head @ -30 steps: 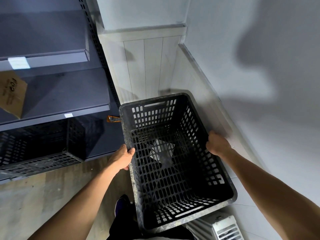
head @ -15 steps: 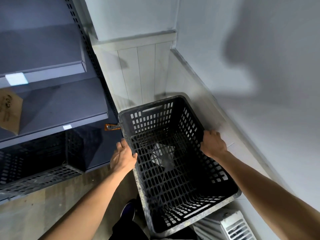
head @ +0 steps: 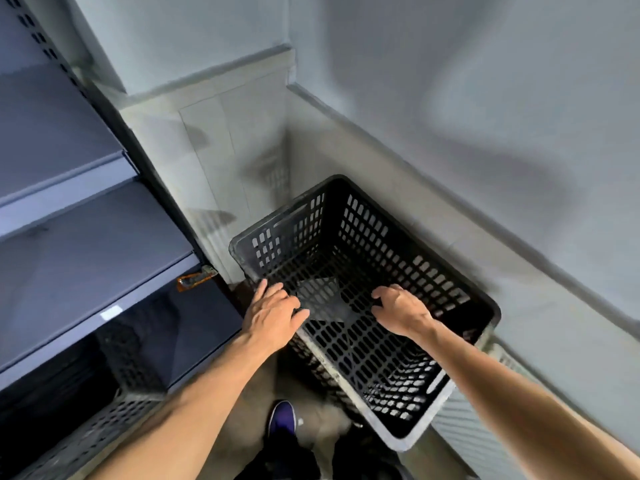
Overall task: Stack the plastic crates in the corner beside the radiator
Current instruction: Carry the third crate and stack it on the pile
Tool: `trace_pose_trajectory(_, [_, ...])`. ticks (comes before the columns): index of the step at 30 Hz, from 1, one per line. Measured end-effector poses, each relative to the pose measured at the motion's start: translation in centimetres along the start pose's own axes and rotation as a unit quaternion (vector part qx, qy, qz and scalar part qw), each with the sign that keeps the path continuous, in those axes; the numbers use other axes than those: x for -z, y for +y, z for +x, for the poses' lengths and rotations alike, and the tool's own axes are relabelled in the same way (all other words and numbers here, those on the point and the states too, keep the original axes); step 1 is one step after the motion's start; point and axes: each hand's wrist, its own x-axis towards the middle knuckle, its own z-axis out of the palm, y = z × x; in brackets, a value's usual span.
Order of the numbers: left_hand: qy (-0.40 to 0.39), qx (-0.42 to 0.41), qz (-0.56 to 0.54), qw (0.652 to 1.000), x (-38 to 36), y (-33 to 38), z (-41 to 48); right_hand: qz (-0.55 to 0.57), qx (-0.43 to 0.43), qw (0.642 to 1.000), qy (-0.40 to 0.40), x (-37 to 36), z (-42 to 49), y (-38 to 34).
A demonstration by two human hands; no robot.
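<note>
Looking down, you see one black crate (head: 381, 237) set in the corner, centre frame, beside the radiator (head: 481, 441). Your left hand (head: 272, 315) and right hand (head: 403, 311) hover over it, loose-fingered and empty. A second crate (head: 110, 424), lower left, is not yet stacked.

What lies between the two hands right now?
Head view: between the left hand and right hand is only the perforated floor of the black crate, with a pale grey patch on it.

No words, numbers or brand marks can be read. A small pale label (head: 110, 312) on the front edge of a grey shelf (head: 86, 258), possibly a price tag, is blurred blank. The orange tag (head: 194, 280) and black crate (head: 398, 258) show no legible lettering.
</note>
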Motion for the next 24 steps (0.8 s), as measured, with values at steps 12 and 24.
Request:
trace_pose_trajectory(12, [-0.217,-0.175,0.052,0.959,1.3,0.8,0.9,0.085,0.003,0.996,-0.038,-7.4,-7.3,-2.1])
trace_pose_trajectory(24, [-0.203,-0.167,0.177,0.949,0.8,2.3,0.9,0.157,-0.003,0.987,-0.021,-11.5,-13.7,-0.8])
